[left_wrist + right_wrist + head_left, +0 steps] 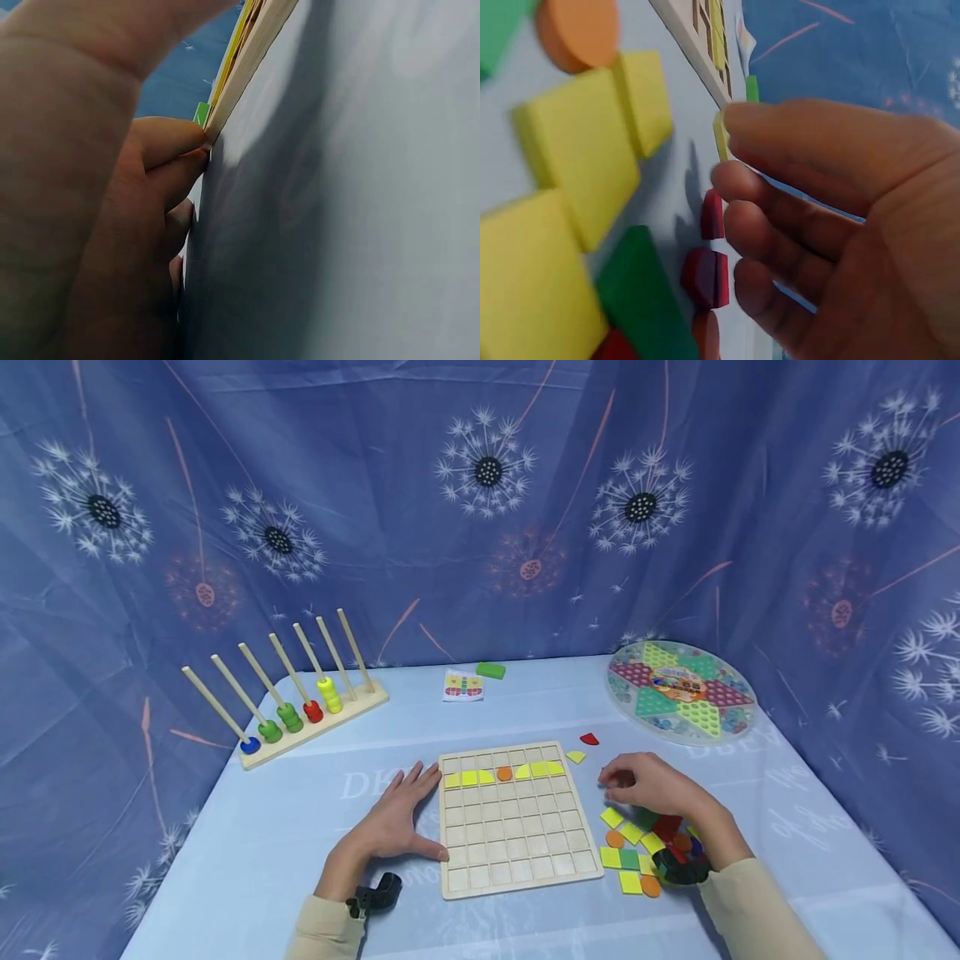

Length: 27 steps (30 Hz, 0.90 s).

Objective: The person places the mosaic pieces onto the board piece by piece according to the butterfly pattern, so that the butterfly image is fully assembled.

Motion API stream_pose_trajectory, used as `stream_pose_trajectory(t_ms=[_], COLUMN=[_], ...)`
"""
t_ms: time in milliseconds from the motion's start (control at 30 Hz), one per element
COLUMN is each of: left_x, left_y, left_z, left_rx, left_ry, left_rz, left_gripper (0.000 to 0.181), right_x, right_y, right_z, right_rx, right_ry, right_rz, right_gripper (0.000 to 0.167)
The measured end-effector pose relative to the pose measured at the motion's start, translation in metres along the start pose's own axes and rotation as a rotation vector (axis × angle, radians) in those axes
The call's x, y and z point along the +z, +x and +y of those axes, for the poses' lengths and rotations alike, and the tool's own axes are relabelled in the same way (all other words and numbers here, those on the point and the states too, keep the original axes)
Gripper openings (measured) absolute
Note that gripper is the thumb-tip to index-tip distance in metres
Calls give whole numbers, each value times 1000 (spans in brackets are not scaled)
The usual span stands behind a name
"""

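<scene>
Yellow, the quarter-circle piece (575, 757) lies ahead-left of the loosely curled, empty fingers of our nearer right hand (658, 782), our spread left hand (397, 821) touching the board (517, 835).

- a curtained-off play corner round a table (405, 718); whether in a home or a studio cannot be told
- a blue curtain (360, 460) with a dandelion pattern hangs behind the table and along both sides
- a pale blue cloth (255, 860) with faint lettering covers the tabletop
- games and toys lie about: a peg rack (362, 704), a round star-patterned game board (678, 685), a wooden grid board (517, 835), coloured tiles (631, 882), a picture card (462, 686)
</scene>
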<state>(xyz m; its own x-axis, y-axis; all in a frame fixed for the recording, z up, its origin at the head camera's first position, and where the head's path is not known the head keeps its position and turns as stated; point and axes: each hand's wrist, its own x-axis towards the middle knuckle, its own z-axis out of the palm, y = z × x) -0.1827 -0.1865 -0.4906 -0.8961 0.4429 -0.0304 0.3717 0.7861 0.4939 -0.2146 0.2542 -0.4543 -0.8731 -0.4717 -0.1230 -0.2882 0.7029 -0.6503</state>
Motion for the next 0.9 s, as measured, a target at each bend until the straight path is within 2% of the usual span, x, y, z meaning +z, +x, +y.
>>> stream_pose_trajectory(t_ms=[167,300,500,800,900], left_x=[0,-1,-2,-1,0], left_y=[-1,-2,-2,-1,-1], left_z=[1,1,0,1,0], left_rx=[10,14,17,17,10], left_ry=[1,-9,-7,1,0], left_rz=[9,18,26,27,25], left_gripper=[129,129,129,129,130], right_x=[6,8,13,21,23], right_y=[-13,-17,-16,-7,-6], right_z=[3,4,2,-4,-5], right_rx=[-27,-40,-27,47,39], right_ry=[29,46,6,-80,-86], right_rz=[-101,-124,-77,66,87], right_gripper=[25,25,21,22,22])
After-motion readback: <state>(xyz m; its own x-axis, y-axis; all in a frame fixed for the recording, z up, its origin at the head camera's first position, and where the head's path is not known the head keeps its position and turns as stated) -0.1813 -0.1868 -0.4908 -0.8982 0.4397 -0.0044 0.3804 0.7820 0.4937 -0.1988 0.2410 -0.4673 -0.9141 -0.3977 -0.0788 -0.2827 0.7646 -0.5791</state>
